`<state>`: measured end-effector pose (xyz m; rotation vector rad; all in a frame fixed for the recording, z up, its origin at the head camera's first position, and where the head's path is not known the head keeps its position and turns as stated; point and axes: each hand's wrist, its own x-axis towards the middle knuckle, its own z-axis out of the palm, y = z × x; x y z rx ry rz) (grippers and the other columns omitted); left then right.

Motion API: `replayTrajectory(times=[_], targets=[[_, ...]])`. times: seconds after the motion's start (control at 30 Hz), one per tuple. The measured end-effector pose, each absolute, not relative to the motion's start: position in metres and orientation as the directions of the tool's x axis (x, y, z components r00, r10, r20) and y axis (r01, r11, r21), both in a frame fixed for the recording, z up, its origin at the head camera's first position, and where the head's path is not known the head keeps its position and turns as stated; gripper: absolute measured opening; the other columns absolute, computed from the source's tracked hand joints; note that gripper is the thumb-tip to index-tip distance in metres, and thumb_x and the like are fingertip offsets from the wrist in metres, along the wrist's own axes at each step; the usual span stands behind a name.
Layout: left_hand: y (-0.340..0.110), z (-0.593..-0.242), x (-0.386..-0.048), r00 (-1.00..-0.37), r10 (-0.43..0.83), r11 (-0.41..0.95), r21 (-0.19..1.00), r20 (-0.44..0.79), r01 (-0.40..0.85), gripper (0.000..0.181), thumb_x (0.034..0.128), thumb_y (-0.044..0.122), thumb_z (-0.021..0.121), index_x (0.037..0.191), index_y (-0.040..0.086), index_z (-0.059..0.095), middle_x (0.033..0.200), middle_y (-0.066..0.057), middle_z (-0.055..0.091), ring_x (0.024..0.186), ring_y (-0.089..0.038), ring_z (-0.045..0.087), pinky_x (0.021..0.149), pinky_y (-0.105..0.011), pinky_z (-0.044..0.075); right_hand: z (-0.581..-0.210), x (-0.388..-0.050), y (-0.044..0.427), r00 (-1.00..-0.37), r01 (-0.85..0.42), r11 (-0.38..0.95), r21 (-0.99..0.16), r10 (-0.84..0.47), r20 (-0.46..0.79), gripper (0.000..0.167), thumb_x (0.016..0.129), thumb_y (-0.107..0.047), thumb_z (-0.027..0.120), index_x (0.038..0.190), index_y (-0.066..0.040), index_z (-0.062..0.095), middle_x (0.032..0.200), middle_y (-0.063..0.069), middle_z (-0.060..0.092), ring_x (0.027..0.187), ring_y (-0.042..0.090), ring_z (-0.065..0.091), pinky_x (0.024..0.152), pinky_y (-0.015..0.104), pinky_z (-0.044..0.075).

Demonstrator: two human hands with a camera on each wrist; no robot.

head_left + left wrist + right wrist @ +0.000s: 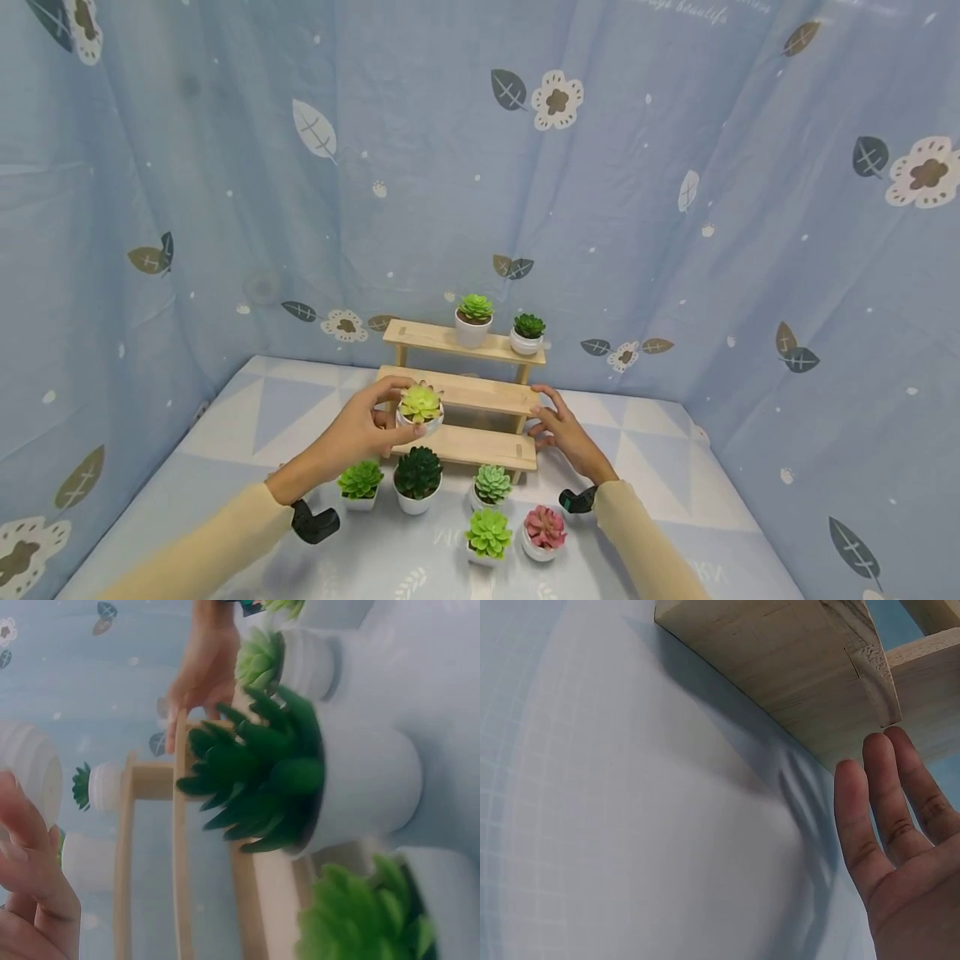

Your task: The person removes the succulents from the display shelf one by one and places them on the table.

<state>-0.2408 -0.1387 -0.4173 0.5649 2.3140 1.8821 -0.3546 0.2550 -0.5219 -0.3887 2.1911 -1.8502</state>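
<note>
In the head view my left hand [365,429] grips a yellow-green potted succulent [421,405] by its white pot, held in the air before the left part of the wooden three-step stand [468,390]. The left wrist view catches part of that white pot [31,769] above the fingers. My right hand [566,432] is at the stand's right end, fingers extended beside the middle and lower steps. Seen from the right wrist, its fingertips [850,780] lie close to the wood; whether they touch it I cannot tell.
On the top step stand a bright green succulent [472,321] and a small dark green one [528,334]. Before the stand are a dark green succulent [417,479], a green one [361,484], a pale green one [491,486], a lime one [488,536] and a pink one [543,532].
</note>
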Motion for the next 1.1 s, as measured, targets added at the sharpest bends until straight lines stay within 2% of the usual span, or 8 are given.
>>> replayTrajectory(times=[0.2, 0.3, 0.4, 0.53, 0.83, 0.93, 0.97, 1.1], targets=[[-0.136, -0.424, -0.23, -0.925, 0.359, 0.17, 0.965, 0.129, 0.2, 0.074, 0.0887, 0.029, 0.085, 0.151, 0.021, 0.046, 0.146, -0.024, 0.041, 0.059, -0.02, 0.056, 0.057, -0.046, 0.055, -0.52, -0.356, 0.254, -0.933, -0.053, 0.169, -0.984, -0.361, -0.012, 0.062, 0.107, -0.044, 0.055, 0.161, -0.029, 0.027, 0.129, 0.019, 0.058, 0.098, 0.028, 0.064, 0.083, 0.055, 0.056], [-0.135, -0.428, -0.225, -0.923, 0.365, 0.183, 0.963, 0.119, 0.197, 0.072, 0.0891, 0.03, 0.084, 0.15, 0.019, 0.047, 0.135, -0.029, 0.049, 0.056, -0.02, 0.055, 0.056, -0.046, 0.054, -0.519, -0.356, 0.255, -0.932, -0.04, 0.171, -0.984, -0.361, -0.025, 0.063, 0.107, -0.045, 0.055, 0.161, -0.029, 0.026, 0.129, 0.018, 0.058, 0.098, 0.028, 0.064, 0.084, 0.055, 0.056], [-0.136, -0.432, -0.222, -0.919, 0.376, 0.19, 0.961, 0.116, 0.199, 0.069, 0.0897, 0.03, 0.084, 0.148, 0.018, 0.048, 0.098, -0.028, 0.062, 0.052, -0.024, 0.053, 0.054, -0.045, 0.052, -0.518, -0.357, 0.256, -0.936, -0.032, 0.179, -0.983, -0.351, -0.034, 0.058, 0.106, -0.044, 0.057, 0.158, -0.034, 0.032, 0.128, 0.018, 0.059, 0.098, 0.029, 0.065, 0.083, 0.055, 0.057], [-0.139, -0.437, -0.217, -0.916, 0.384, 0.191, 0.962, 0.111, 0.197, 0.069, 0.0907, 0.029, 0.083, 0.148, 0.016, 0.047, 0.064, -0.013, 0.058, 0.052, -0.025, 0.052, 0.053, -0.042, 0.051, -0.517, -0.358, 0.257, -0.938, -0.047, 0.21, -0.977, -0.346, -0.029, 0.051, 0.106, -0.044, 0.058, 0.153, -0.04, 0.039, 0.129, 0.018, 0.058, 0.098, 0.032, 0.065, 0.082, 0.054, 0.057], [-0.141, -0.444, -0.205, -0.917, 0.389, 0.187, 0.966, 0.095, 0.179, 0.065, 0.0894, 0.03, 0.084, 0.145, 0.023, 0.05, 0.057, -0.004, 0.053, 0.05, -0.013, 0.044, 0.05, -0.031, 0.044, -0.52, -0.361, 0.258, -0.943, -0.066, 0.235, -0.97, -0.332, -0.016, 0.053, 0.105, -0.047, 0.058, 0.154, -0.035, 0.039, 0.133, 0.017, 0.055, 0.1, 0.033, 0.065, 0.083, 0.053, 0.057], [-0.141, -0.447, -0.201, -0.912, 0.396, 0.199, 0.96, 0.107, 0.199, 0.065, 0.089, 0.03, 0.084, 0.145, 0.022, 0.051, 0.058, -0.005, 0.054, 0.049, -0.013, 0.047, 0.052, -0.033, 0.049, -0.52, -0.361, 0.258, -0.944, -0.071, 0.235, -0.969, -0.33, -0.011, 0.051, 0.105, -0.046, 0.058, 0.152, -0.037, 0.041, 0.134, 0.017, 0.055, 0.1, 0.033, 0.065, 0.084, 0.055, 0.056], [-0.141, -0.448, -0.2, -0.911, 0.398, 0.2, 0.958, 0.11, 0.204, 0.065, 0.0888, 0.029, 0.084, 0.145, 0.023, 0.052, 0.06, -0.007, 0.055, 0.05, -0.014, 0.049, 0.053, -0.035, 0.051, -0.52, -0.361, 0.258, -0.943, -0.071, 0.237, -0.969, -0.332, -0.012, 0.051, 0.105, -0.046, 0.058, 0.152, -0.037, 0.041, 0.135, 0.016, 0.055, 0.1, 0.034, 0.065, 0.085, 0.055, 0.056], [-0.142, -0.452, -0.197, -0.905, 0.409, 0.189, 0.959, 0.116, 0.209, 0.062, 0.0887, 0.027, 0.085, 0.143, 0.024, 0.054, 0.095, -0.015, 0.062, 0.052, -0.014, 0.053, 0.054, -0.043, 0.054, -0.517, -0.36, 0.26, -0.943, -0.072, 0.254, -0.965, -0.333, -0.017, 0.048, 0.105, -0.046, 0.059, 0.149, -0.041, 0.043, 0.136, 0.016, 0.054, 0.102, 0.034, 0.064, 0.088, 0.056, 0.055]])
